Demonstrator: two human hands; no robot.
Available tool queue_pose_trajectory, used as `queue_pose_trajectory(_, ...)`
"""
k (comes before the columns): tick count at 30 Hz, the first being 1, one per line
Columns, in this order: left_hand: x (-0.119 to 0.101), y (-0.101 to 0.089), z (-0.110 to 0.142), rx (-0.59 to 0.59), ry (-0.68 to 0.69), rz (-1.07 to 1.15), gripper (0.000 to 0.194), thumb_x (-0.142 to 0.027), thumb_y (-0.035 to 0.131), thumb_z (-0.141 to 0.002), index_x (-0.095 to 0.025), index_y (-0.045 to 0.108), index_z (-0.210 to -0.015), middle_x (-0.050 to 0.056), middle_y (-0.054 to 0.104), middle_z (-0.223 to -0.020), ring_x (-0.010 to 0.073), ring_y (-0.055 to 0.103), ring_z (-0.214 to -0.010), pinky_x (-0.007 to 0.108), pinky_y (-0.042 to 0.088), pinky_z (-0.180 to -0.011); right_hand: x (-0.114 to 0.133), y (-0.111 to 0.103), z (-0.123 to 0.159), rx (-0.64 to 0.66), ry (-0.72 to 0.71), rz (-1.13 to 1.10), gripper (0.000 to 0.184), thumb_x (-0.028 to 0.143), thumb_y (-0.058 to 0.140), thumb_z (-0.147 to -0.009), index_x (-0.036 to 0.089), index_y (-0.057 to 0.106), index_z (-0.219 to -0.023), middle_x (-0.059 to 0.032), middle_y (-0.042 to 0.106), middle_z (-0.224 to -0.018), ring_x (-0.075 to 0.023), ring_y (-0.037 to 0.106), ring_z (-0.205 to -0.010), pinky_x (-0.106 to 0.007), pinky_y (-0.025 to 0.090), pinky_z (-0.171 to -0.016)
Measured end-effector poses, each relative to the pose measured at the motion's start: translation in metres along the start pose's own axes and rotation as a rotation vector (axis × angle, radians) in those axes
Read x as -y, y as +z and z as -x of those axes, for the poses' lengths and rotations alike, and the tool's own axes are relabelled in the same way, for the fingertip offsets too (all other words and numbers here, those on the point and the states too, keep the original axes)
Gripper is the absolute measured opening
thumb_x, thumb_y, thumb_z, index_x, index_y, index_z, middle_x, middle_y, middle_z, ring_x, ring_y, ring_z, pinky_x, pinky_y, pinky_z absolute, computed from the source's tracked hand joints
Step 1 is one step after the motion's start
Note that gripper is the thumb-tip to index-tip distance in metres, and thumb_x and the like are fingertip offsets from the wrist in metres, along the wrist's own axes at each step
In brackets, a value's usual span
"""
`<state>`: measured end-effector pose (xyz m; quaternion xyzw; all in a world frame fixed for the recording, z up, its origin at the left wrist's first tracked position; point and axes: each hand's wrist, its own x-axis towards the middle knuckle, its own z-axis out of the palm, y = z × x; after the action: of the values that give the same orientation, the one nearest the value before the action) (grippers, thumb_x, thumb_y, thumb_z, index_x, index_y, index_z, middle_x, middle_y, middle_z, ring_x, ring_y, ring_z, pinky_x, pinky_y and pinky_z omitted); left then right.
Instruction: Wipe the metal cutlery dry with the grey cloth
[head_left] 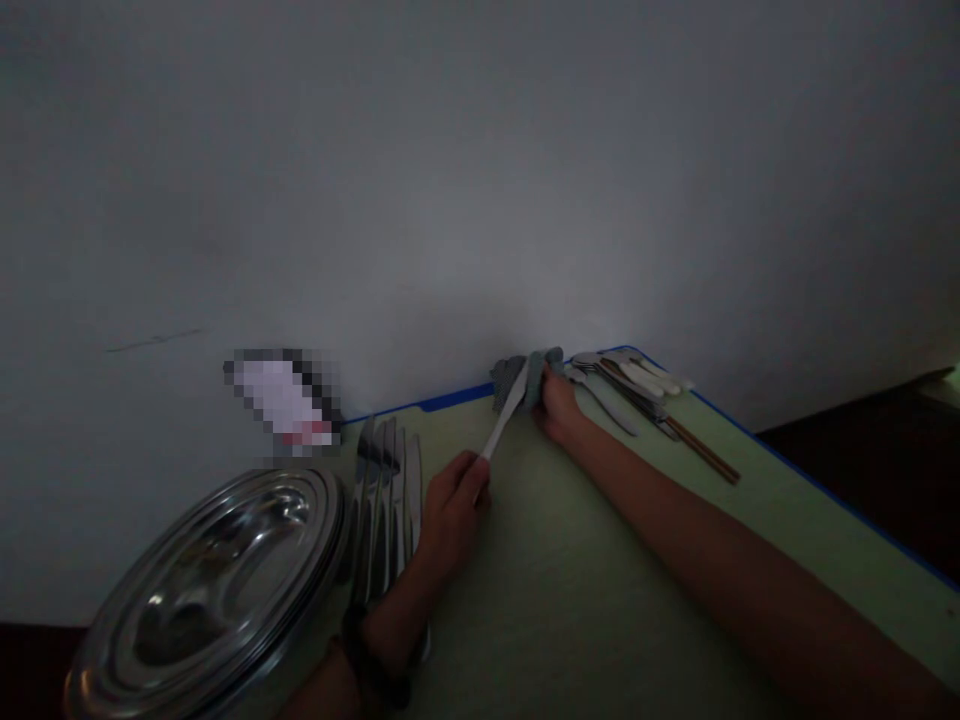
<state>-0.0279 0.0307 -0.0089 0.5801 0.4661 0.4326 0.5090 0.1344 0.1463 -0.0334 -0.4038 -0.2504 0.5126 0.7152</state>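
Left hand: fingers clamped on knife, above bench; blade toward 1 o'clock, at cloth. Right hand: fingers clamped on cloth. Plates at 8 o'clock from left hand; chopsticks at 4 o'clock from right

The long, pale silver knife is tilted over the green table. The gray-blue cloth is all scrunched up around its far end.
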Motion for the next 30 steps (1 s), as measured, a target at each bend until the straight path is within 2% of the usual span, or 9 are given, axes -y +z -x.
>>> queue_pose_trajectory(3,-0.003,0.002,0.0,-0.109,0.034,0.128,0.026,-0.038,0.049,-0.077,-0.019,0.038,-0.062,-0.007,0.036,-0.058,0.0063,0.037,-0.049,0.015,0.033,-0.045,0.005,-0.01,0.017,0.018,0.113,0.111,0.023,0.041,0.043,-0.08,0.023,0.057,-0.077,-0.0011,0.066,-0.068,-0.0161,0.063,-0.072,-0.032,0.05,-0.069)
queue_pose_trajectory(6,-0.006,0.003,0.0,-0.142,0.085,0.013,0.026,-0.037,0.046,-0.08,-0.019,0.039,-0.062,-0.007,0.037,-0.057,0.0064,0.038,-0.048,0.015,0.033,-0.044,0.014,-0.016,0.042,0.252,0.147,0.483,0.03,0.048,0.046,-0.078,0.022,0.061,-0.078,-0.0055,0.067,-0.078,-0.0197,0.062,-0.079,-0.038,0.049,-0.075)
queue_pose_trajectory(8,-0.006,0.003,0.001,-0.111,0.125,-0.135,0.026,-0.037,0.043,-0.083,-0.019,0.041,-0.065,-0.007,0.039,-0.054,0.0071,0.039,-0.046,0.016,0.032,-0.042,0.022,-0.016,0.058,0.408,0.09,0.658,0.035,0.052,0.048,-0.076,0.021,0.062,-0.085,-0.0078,0.067,-0.089,-0.0222,0.06,-0.09,-0.041,0.045,-0.083)
queue_pose_trajectory(9,-0.005,0.003,0.002,-0.091,0.146,-0.216,0.025,-0.038,0.041,-0.084,-0.019,0.042,-0.067,-0.007,0.04,-0.053,0.0077,0.04,-0.045,0.017,0.032,-0.042,0.027,-0.014,0.065,0.411,0.045,0.705,0.038,0.052,0.049,-0.076,0.019,0.062,-0.09,-0.0095,0.065,-0.097,-0.0229,0.057,-0.097,-0.042,0.041,-0.089)
queue_pose_trajectory(12,-0.002,0.004,0.003,-0.04,0.197,-0.491,0.025,-0.038,0.034,-0.088,-0.019,0.047,-0.079,-0.006,0.045,-0.049,0.0104,0.046,-0.043,0.02,0.034,-0.043,0.042,-0.005,0.086,0.279,-0.337,0.937,0.045,0.049,0.045,-0.079,0.016,0.053,-0.108,-0.0142,0.053,-0.118,-0.0239,0.044,-0.115,-0.044,0.028,-0.099)
queue_pose_trajectory(16,0.001,0.006,0.005,-0.002,0.295,-0.909,0.028,-0.034,0.03,-0.09,-0.017,0.05,-0.098,0.002,0.061,-0.062,0.0176,0.058,-0.052,0.026,0.04,-0.049,0.05,0.006,0.103,0.389,-0.247,0.905,0.039,0.045,0.039,-0.083,0.015,0.048,-0.106,-0.0081,0.062,-0.088,-0.0175,0.058,-0.084,-0.034,0.043,-0.082)
queue_pose_trajectory(22,0.002,0.013,0.013,0.154,0.534,-1.145,0.034,-0.034,0.039,-0.086,-0.016,0.045,-0.115,0.01,0.063,-0.099,0.0229,0.061,-0.085,0.036,0.048,-0.073,0.051,-0.002,0.095,0.342,-0.076,0.87,0.023,0.02,0.035,-0.08,0.015,0.052,-0.094,-0.0006,0.057,-0.065,-0.0124,0.054,-0.059,-0.025,0.041,-0.059)
queue_pose_trajectory(26,0.002,0.013,0.015,0.14,0.621,-1.201,0.035,-0.036,0.043,-0.085,-0.017,0.05,-0.114,0.01,0.057,-0.103,0.0253,0.054,-0.094,0.044,0.045,-0.083,0.065,-0.027,0.082,0.437,-0.137,1.177,0.033,0.03,0.027,-0.088,0.013,0.055,-0.083,-0.0016,0.053,-0.057,-0.0123,0.05,-0.054,-0.025,0.037,-0.057)
queue_pose_trajectory(30,0.001,0.011,0.013,0.104,0.72,-1.191,0.028,-0.031,0.046,-0.084,-0.018,0.054,-0.107,0.011,0.049,-0.116,0.028,0.044,-0.111,0.049,0.039,-0.093,0.075,-0.049,0.076,0.489,-0.207,1.569,0.023,0.028,0.038,-0.085,0.013,0.056,-0.087,-0.0092,0.062,-0.077,-0.0159,0.057,-0.07,-0.026,0.037,-0.063)
